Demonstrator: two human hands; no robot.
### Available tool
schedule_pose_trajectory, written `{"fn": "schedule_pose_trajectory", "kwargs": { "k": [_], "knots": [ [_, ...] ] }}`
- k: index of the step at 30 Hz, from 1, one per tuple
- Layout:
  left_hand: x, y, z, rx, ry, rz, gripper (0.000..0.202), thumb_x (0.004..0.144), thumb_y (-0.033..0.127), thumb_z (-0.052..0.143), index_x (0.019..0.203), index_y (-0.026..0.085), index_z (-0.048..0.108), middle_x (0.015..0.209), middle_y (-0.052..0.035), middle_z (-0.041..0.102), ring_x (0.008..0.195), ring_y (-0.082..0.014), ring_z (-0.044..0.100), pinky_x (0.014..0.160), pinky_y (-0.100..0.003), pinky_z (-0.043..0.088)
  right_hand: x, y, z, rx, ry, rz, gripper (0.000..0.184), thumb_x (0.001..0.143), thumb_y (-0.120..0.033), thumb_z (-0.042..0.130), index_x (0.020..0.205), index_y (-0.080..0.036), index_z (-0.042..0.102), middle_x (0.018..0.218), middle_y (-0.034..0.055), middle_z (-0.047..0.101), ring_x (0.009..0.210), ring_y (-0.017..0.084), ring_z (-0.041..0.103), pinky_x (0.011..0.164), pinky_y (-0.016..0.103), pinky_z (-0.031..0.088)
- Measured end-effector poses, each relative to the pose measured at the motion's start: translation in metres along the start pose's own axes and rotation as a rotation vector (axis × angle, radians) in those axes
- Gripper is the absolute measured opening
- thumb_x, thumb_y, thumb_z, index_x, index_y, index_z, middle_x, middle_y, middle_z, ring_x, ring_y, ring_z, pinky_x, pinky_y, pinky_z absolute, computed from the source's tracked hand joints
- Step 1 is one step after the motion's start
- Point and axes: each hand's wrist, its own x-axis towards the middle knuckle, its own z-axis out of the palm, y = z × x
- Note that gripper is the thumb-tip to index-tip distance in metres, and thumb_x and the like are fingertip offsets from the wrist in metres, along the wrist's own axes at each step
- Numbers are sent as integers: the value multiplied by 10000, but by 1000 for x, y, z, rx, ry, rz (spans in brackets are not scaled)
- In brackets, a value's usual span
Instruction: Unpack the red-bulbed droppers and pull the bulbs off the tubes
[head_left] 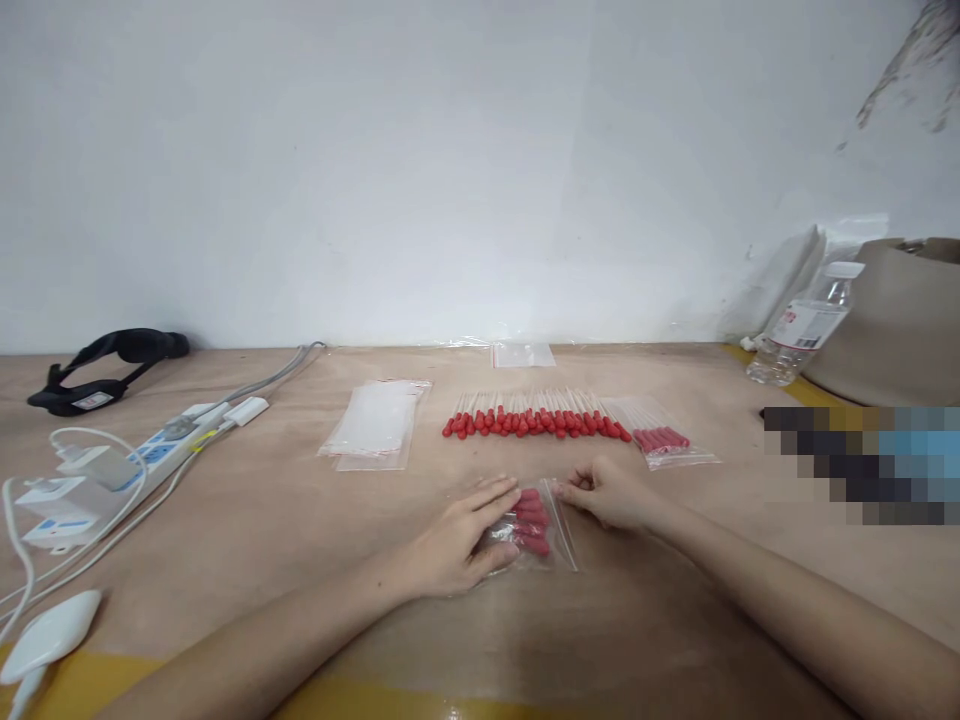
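On the table (255, 500), left hand (459, 535) splayed over clear bag (541, 525); right hand (604, 492) at zip edge (565, 530), cannot tell if pinching. Even palm pressure likely steadies it.

We see 1 clear zip bag (556, 540) lying flat, partly covered, on the near side of the row of red-tipped sticks (536, 422). Through its glossy, creased plastic we make out at least 4 red tips (532, 519), lined up side by side and pointing toward its closure strip (564, 530).
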Motion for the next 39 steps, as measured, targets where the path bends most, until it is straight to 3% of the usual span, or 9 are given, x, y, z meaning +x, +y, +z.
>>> {"fn": "schedule_pose_trajectory", "kwargs": {
  "k": [4, 10, 13, 17, 22, 26, 29, 35, 39],
  "knots": [
    [1, -2, 2, 111, -154, 67, 732, 825, 547, 399, 1394, 209, 88, 1449, -86, 128, 1331, -258, 112, 1082, -498, 99, -3, -5, 9, 199, -173, 142, 377, 676, -549, 563, 672, -179, 490, 419, -84, 404, 311, 63, 390, 293, 176, 255],
    [1, -9, -3, 149, -203, 64, 806, 792, 615, 387, 1395, 217, 31, 1454, -92, 49, 1335, -271, 50, 1073, -515, 40, -7, -12, 19, 279, -17, 117, 336, 667, -470, 614, 673, -175, 454, 459, -66, 453, 382, 54, 417, 322, 150, 292],
    [1, -12, -6, 121, -205, 65, 785, 800, 589, 404, 1395, 217, 50, 1454, -96, 81, 1334, -274, 65, 1073, -516, 49, -10, -10, 18, 345, -49, 94, 318, 719, -482, 549, 740, -168, 499, 493, -55, 457, 428, 68, 423, 337, 159, 309],
    [3, -16, -7, 78, -156, 71, 732, 813, 526, 447, 1390, 206, 128, 1438, -113, 185, 1326, -274, 134, 1069, -522, 90, -13, -2, 17, 284, -49, -184, 267, 792, -402, 487, 896, -173, 577, 639, -16, 543, 544, 86, 478, 450, 192, 382],
    [21, -11, 0, 3, 114, 144, 378, 890, 282, 392, 1251, 182, 438, 1302, -101, 433, 1209, -182, 398, 1009, -339, 348, -10, 15, 21, -175, 237, -707, 166, 814, -221, 485, 884, -221, 636, 794, 20, 606, 673, 99, 524, 599, 223, 400],
    [41, -5, 4, 103, 134, 326, 268, 876, 179, 389, 1045, 159, 596, 1153, -91, 536, 1071, -166, 503, 917, -282, 425, -7, 20, 23, -446, 399, -970, 161, 819, -184, 494, 852, -239, 641, 816, 18, 627, 717, 109, 531, 591, 224, 379],
    [50, -5, 5, 199, 111, 406, 242, 882, 187, 390, 940, 148, 621, 1056, -74, 584, 1004, -156, 532, 872, -262, 449, -8, 18, 22, -544, 473, -1046, 164, 822, -158, 486, 842, -228, 633, 792, 11, 632, 699, 108, 518, 577, 226, 366],
    [57, -13, 16, 349, 188, 492, 260, 910, 180, 337, 899, 141, 593, 958, -49, 624, 980, -138, 547, 873, -253, 450, -9, 17, 22, -676, 532, -1011, 189, 838, -130, 431, 779, -190, 600, 701, 5, 598, 635, 98, 479, 537, 234, 314],
    [60, -17, 20, 428, 130, 585, 287, 917, 169, 310, 787, 137, 565, 887, -40, 617, 977, -138, 541, 879, -258, 445, -7, 15, 22, -777, 537, -1022, 273, 862, -133, 364, 659, -171, 543, 630, 5, 548, 594, 99, 448, 516, 254, 273]
  ]
}}
